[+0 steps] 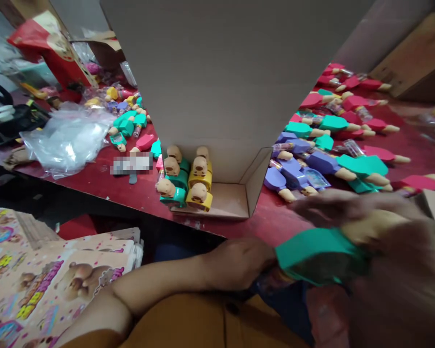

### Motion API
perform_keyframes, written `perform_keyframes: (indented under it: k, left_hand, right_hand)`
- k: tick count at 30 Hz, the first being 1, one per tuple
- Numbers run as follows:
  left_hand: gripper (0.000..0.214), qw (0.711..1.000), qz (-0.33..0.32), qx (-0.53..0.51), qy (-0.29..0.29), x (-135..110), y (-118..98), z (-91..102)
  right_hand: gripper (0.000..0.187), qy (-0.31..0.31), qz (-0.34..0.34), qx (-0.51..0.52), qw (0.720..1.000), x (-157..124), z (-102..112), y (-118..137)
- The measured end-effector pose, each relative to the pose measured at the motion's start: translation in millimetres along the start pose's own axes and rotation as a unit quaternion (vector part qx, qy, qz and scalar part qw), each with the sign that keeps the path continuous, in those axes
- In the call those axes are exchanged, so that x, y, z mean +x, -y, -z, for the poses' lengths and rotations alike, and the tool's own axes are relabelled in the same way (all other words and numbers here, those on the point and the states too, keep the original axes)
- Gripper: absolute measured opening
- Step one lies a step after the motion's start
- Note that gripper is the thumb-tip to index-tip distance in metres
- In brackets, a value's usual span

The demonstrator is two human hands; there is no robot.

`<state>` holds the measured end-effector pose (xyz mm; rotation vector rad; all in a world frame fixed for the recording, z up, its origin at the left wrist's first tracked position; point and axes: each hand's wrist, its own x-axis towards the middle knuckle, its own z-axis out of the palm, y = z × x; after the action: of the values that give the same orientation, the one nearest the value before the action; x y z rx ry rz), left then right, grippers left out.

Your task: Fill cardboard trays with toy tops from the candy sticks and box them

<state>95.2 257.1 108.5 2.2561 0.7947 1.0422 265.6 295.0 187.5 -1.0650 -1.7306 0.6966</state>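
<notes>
A green bear-headed plastic toy (317,256) is held between my two hands at the lower right. My left hand (241,261) is closed around its narrow clear end. At the tan head end is my right hand (402,246), smeared by motion, its fingers curled around the head. Left of the hands, an open cardboard box (259,181) stands at the table's front edge with a tall flap raised behind it. Inside, green bear-headed toys (172,193) fill a column beside yellow bear-headed toys (200,195). Bare cardboard shows on the box's right side.
Loose pink, green and purple toys (328,164) cover the red table (130,186) on the right. Clear plastic bags (68,137) and more toys (125,125) lie on the left. Stacks of printed bear cartons (76,280) sit at lower left. A cardboard box (413,58) stands at back right.
</notes>
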Motion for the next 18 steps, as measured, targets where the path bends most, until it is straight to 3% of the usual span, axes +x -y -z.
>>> perform_keyframes:
  k: [2,4,6,8,9,11,12,14,18]
  left_hand:
    - [0.024,0.996,-0.034,0.055,-0.062,-11,-7,17.5]
    - [0.017,0.985,-0.048,0.101,-0.132,-21,-17,41.7]
    - [0.015,0.963,-0.050,0.178,-0.194,-25,-27,69.3]
    - [0.019,0.928,-0.029,0.283,-0.240,-18,-34,95.4]
    - [0.019,0.914,-0.009,0.329,-0.238,-11,-35,106.1]
    - [0.023,0.898,0.032,0.401,-0.181,4,-30,120.8]
    - [0.027,0.893,0.047,0.427,-0.136,10,-25,124.9]
    - [0.034,0.880,0.071,0.465,-0.072,18,-15,127.8]
    - [0.038,0.868,0.083,0.486,-0.058,16,-5,124.5]
  right_hand:
    - [0.041,0.000,-0.087,0.176,0.980,6,-21,15]
    - [0.039,-0.041,-0.093,0.238,0.966,15,-36,24]
    - [0.028,-0.130,-0.001,0.241,0.962,28,-49,24]
    - [0.015,-0.214,0.151,0.228,0.938,46,-64,15]
    - [0.010,-0.223,0.223,0.218,0.923,54,-73,7]
    - [0.006,-0.171,0.318,0.183,0.914,68,-91,-11]
    - [0.006,-0.121,0.329,0.158,0.923,73,-98,-20]
    - [0.009,-0.028,0.301,0.117,0.946,78,-108,-33]
    - [0.016,0.063,0.212,0.124,0.967,79,-108,-36]
